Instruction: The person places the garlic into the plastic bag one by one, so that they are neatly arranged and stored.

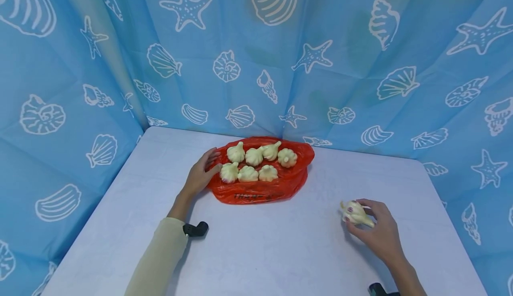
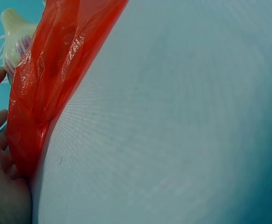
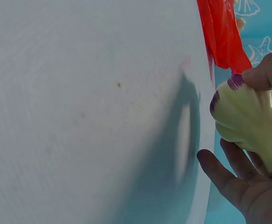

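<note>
My right hand (image 1: 378, 227) holds a garlic bulb (image 1: 356, 213) above the right part of the table, its pale stem pointing down and right. In the right wrist view, the thumb and fingers grip the bulb (image 3: 248, 114), which has purple patches at one end. A red plastic bag (image 1: 256, 193) lies with its top spread wide, and several garlic bulbs (image 1: 248, 173) sit inside. At the bag's left end my left hand (image 1: 200, 171) grips the rim, thumb near the closest bulb. The left wrist view shows its fingers partly hidden by the red plastic (image 2: 56, 70).
A white-covered table (image 1: 260, 247) carries everything. Blue curtains (image 1: 248, 87) with white shell and starfish prints stand along its back and sides. Black wrist devices (image 1: 196, 229) are worn on both arms.
</note>
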### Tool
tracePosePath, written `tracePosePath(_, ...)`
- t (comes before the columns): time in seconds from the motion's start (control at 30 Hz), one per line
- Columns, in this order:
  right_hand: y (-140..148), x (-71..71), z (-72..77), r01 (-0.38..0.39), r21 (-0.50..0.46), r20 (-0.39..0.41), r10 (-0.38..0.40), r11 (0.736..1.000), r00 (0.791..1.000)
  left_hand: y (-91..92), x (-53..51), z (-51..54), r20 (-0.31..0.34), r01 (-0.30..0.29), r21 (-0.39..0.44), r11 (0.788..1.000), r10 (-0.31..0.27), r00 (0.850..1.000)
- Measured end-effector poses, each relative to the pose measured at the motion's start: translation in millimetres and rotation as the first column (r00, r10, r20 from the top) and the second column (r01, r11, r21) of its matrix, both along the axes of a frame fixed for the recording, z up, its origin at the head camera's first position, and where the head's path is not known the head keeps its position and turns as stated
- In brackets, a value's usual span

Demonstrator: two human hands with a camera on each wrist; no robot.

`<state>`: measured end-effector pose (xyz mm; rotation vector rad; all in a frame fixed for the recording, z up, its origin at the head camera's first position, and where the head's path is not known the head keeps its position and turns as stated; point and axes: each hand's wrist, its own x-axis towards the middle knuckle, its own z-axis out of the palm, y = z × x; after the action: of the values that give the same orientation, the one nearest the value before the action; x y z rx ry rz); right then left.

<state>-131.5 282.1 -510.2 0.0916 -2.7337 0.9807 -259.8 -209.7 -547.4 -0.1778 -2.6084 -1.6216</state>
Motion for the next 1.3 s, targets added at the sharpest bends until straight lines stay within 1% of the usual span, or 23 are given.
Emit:
tracePosePath(0.13, 0.4, 0.2, 3.2, 0.012, 0.024, -0.009, -0.012, 1.000, 1.000, 0.3, 0.0, 0.1, -0.001, -0.004, -0.005, 1.000, 0.004, 1.000)
tracePosePath(0.4, 1.1, -0.3, 0.2, 0.001, -0.023, -0.045, -0.002, 1.000, 0.999, 0.2, 1.9, 0.0, 0.004, -0.007, 0.003, 1.000, 0.007, 1.000)
tracePosePath(0.6, 1.1, -0.8, -4.4, -0.005, 0.032, -0.066, 0.007, 0.999, 0.998, -0.2, 2.5, -0.2, 0.006, -0.007, 0.001, 1.000, 0.007, 1.000)
tracePosePath(0.77, -0.5, -2.5, -6.8, -0.028, 0.077, -0.050, 0.032, 0.997, 0.998, -0.7, 2.5, 0.2, -0.007, -0.002, -0.001, 1.000, 0.002, 1.000)
tracePosePath(0.87, -1.7, -4.0, -6.5, -0.028, 0.079, -0.045, 0.032, 0.996, 0.998, -0.8, 2.5, 0.4, -0.006, -0.003, -0.003, 1.000, 0.003, 1.000)
tracePosePath(1.0, -2.6, -5.9, -4.6, -0.014, 0.071, -0.063, 0.019, 0.997, 0.998, -0.4, 2.3, 0.7, -0.002, -0.006, -0.007, 1.000, 0.006, 1.000)
tracePosePath(1.07, -2.5, -6.8, -4.1, -0.005, 0.078, -0.072, 0.011, 0.997, 0.997, -0.1, 2.2, 0.8, 0.000, -0.008, -0.009, 1.000, 0.008, 1.000)
tracePosePath(1.3, -1.1, -8.2, -7.1, -0.008, 0.108, -0.099, 0.019, 0.994, 0.995, 0.7, 1.6, 0.6, 0.004, -0.009, -0.011, 1.000, 0.009, 1.000)
